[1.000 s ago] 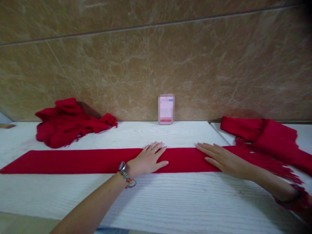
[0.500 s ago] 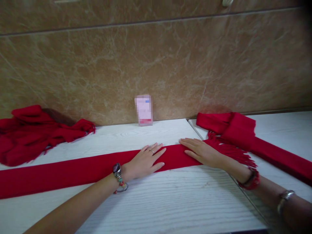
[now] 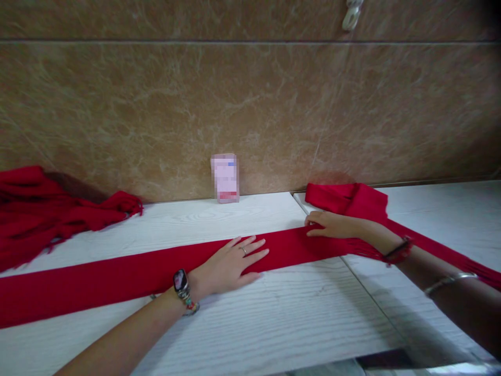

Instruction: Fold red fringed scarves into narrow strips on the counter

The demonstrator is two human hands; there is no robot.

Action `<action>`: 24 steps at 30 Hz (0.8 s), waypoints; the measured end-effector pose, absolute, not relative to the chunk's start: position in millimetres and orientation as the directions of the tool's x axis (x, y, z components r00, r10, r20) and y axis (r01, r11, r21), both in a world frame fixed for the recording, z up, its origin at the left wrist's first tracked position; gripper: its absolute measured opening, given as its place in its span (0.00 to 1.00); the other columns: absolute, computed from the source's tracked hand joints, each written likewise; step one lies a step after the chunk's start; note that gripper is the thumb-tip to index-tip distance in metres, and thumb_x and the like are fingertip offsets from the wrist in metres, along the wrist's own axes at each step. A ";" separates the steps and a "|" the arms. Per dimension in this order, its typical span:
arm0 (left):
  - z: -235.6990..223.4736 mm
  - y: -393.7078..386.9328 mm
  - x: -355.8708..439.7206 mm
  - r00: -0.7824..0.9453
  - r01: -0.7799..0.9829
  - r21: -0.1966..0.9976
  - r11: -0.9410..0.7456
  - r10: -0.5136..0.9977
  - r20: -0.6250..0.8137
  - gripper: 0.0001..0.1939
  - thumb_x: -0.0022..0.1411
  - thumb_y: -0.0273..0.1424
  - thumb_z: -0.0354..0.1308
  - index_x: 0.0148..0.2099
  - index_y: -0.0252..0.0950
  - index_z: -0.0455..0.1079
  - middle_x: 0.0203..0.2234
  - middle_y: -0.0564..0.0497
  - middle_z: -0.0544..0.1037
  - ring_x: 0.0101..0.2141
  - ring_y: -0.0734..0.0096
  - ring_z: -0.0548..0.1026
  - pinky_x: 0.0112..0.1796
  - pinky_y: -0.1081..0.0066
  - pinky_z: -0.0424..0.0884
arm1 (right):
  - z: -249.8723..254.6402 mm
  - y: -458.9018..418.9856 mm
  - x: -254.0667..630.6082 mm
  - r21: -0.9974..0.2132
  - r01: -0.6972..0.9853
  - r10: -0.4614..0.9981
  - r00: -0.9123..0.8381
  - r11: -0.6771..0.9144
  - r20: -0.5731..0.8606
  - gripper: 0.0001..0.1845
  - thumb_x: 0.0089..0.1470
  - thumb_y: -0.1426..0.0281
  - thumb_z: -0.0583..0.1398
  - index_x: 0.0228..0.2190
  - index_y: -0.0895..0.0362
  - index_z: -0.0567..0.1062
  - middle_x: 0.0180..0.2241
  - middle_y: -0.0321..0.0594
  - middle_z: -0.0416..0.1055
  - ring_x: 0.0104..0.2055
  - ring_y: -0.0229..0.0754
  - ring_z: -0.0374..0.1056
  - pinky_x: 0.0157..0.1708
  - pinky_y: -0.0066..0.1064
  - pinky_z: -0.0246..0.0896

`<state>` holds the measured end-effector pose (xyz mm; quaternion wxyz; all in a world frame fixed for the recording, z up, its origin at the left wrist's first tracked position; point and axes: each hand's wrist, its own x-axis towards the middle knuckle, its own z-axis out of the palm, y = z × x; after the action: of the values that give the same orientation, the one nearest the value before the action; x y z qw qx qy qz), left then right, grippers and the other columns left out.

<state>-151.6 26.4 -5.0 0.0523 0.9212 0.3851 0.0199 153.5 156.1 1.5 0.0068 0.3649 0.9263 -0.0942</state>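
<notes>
A long red scarf, folded into a narrow band, runs flat across the white wood-grain table. My left hand lies on the scarf with its fingers spread, pressing down near the middle of the view. Near the scarf's fringed right end, my right hand has its fingers curled at the far edge, with thumb and fingertips closed on the cloth. The fringe shows partly beneath my right wrist.
A crumpled red scarf lies at the back left. Another folded red scarf rests behind my right hand. A small pale card or box, blurred out, leans on the brown marbled wall. A seam divides the white tabletop.
My right hand has gone from lying flat with fingers stretched to curled at the scarf's far edge. My left hand stays flat on it. The view has swung to the right.
</notes>
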 end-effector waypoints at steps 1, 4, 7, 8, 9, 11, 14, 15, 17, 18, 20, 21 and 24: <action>-5.4 26.8 -152.0 0.704 0.705 0.123 -0.698 0.711 -0.003 0.26 0.66 0.45 0.39 0.64 0.44 0.49 0.63 0.52 0.49 0.62 0.64 0.47 0.59 0.60 0.43 | 6.9 158.6 155.0 -0.175 0.672 0.660 -0.741 0.720 -0.125 0.20 0.52 0.55 0.52 0.37 0.57 0.73 0.36 0.45 0.71 0.36 0.46 0.68 0.37 0.36 0.64; -7.7 28.5 -153.3 0.704 0.703 0.137 -0.698 0.711 0.007 0.26 0.66 0.44 0.39 0.64 0.45 0.48 0.63 0.53 0.50 0.62 0.64 0.47 0.59 0.60 0.44 | 21.5 161.2 159.0 -0.168 0.678 0.636 -0.733 0.716 -0.242 0.20 0.49 0.55 0.55 0.35 0.57 0.74 0.35 0.44 0.73 0.35 0.46 0.68 0.35 0.36 0.63; -8.8 29.3 -153.7 0.704 0.703 0.128 -0.699 0.710 0.013 0.25 0.67 0.42 0.40 0.64 0.46 0.48 0.63 0.54 0.50 0.62 0.64 0.47 0.58 0.60 0.44 | 33.0 156.1 165.5 -0.136 0.718 0.658 -0.684 0.682 -0.315 0.20 0.48 0.55 0.55 0.33 0.58 0.74 0.33 0.45 0.74 0.33 0.47 0.69 0.33 0.36 0.63; -8.8 29.2 -153.6 0.704 0.704 0.121 -0.700 0.710 0.012 0.25 0.67 0.42 0.40 0.64 0.45 0.48 0.63 0.54 0.50 0.62 0.65 0.47 0.58 0.60 0.44 | 36.3 153.5 168.5 -0.135 0.728 0.664 -0.674 0.673 -0.325 0.20 0.48 0.55 0.55 0.33 0.58 0.74 0.33 0.45 0.74 0.33 0.47 0.69 0.32 0.35 0.63; -8.6 29.1 -153.5 0.706 0.703 0.113 -0.702 0.708 0.011 0.24 0.67 0.41 0.40 0.64 0.45 0.49 0.63 0.54 0.50 0.62 0.65 0.47 0.59 0.61 0.44 | 39.4 151.0 171.9 -0.142 0.730 0.668 -0.673 0.668 -0.318 0.21 0.49 0.55 0.54 0.34 0.59 0.74 0.33 0.45 0.74 0.33 0.46 0.69 0.32 0.34 0.63; -8.0 28.6 -153.3 0.711 0.699 0.096 -0.708 0.703 0.010 0.24 0.67 0.41 0.39 0.64 0.45 0.49 0.63 0.54 0.50 0.62 0.66 0.47 0.59 0.61 0.43 | 44.8 147.3 179.0 -0.180 0.724 0.667 -0.686 0.665 -0.291 0.24 0.51 0.55 0.51 0.34 0.61 0.74 0.33 0.44 0.73 0.34 0.45 0.69 0.32 0.32 0.62; -7.0 27.8 -152.8 0.713 0.698 0.081 -0.711 0.701 0.007 0.24 0.67 0.41 0.39 0.64 0.45 0.49 0.63 0.54 0.49 0.62 0.66 0.47 0.59 0.61 0.43 | 50.2 146.6 187.8 -0.252 0.715 0.682 -0.698 0.652 -0.216 0.22 0.51 0.55 0.51 0.33 0.60 0.74 0.32 0.43 0.73 0.34 0.45 0.69 0.32 0.32 0.63; -6.7 27.5 -152.7 0.712 0.700 0.080 -0.710 0.702 0.005 0.24 0.67 0.41 0.39 0.64 0.45 0.49 0.63 0.54 0.49 0.62 0.66 0.47 0.59 0.61 0.43 | 50.7 147.3 189.6 -0.266 0.720 0.698 -0.691 0.641 -0.190 0.21 0.51 0.55 0.52 0.33 0.59 0.74 0.32 0.43 0.74 0.34 0.45 0.69 0.33 0.33 0.63; -6.4 27.1 -152.7 0.709 0.703 0.083 -0.707 0.705 0.002 0.24 0.67 0.41 0.39 0.63 0.44 0.50 0.63 0.53 0.50 0.62 0.65 0.47 0.59 0.61 0.44 | 48.7 149.2 191.2 -0.262 0.731 0.724 -0.675 0.630 -0.142 0.19 0.51 0.56 0.53 0.34 0.58 0.73 0.33 0.43 0.74 0.34 0.46 0.69 0.33 0.34 0.64; -6.4 27.0 -152.8 0.707 0.704 0.084 -0.705 0.707 0.002 0.24 0.67 0.41 0.39 0.63 0.44 0.50 0.63 0.53 0.50 0.61 0.65 0.47 0.59 0.61 0.44 | 45.8 149.9 190.8 -0.241 0.734 0.728 -0.673 0.635 -0.133 0.19 0.52 0.57 0.52 0.34 0.58 0.73 0.34 0.44 0.74 0.34 0.46 0.70 0.34 0.35 0.64; -6.7 26.7 -153.1 0.706 0.706 0.082 -0.704 0.708 0.007 0.24 0.67 0.41 0.39 0.63 0.45 0.49 0.63 0.53 0.50 0.61 0.65 0.48 0.59 0.61 0.44 | 36.0 150.0 187.4 -0.154 0.731 0.726 -0.681 0.665 -0.095 0.19 0.54 0.60 0.51 0.35 0.60 0.74 0.34 0.47 0.74 0.35 0.48 0.70 0.36 0.37 0.64; -7.0 26.6 -153.2 0.705 0.706 0.077 -0.704 0.709 0.010 0.24 0.67 0.41 0.39 0.63 0.45 0.49 0.63 0.53 0.50 0.61 0.66 0.48 0.59 0.62 0.44 | 29.6 149.4 184.1 -0.104 0.726 0.723 -0.687 0.680 -0.066 0.18 0.54 0.62 0.50 0.36 0.61 0.74 0.35 0.49 0.74 0.38 0.49 0.70 0.38 0.39 0.64; -7.8 26.0 -152.8 0.704 0.708 0.060 -0.703 0.710 0.017 0.24 0.67 0.41 0.39 0.63 0.44 0.49 0.62 0.53 0.50 0.61 0.66 0.47 0.59 0.61 0.44 | 7.7 144.7 167.3 -0.020 0.705 0.704 -0.706 0.709 0.079 0.19 0.54 0.66 0.50 0.43 0.62 0.72 0.44 0.52 0.71 0.48 0.53 0.65 0.48 0.45 0.58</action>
<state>-152.8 26.0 -7.8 0.0245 0.9227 0.3843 0.0193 167.3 144.7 7.7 -0.0403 0.3813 0.9235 0.0060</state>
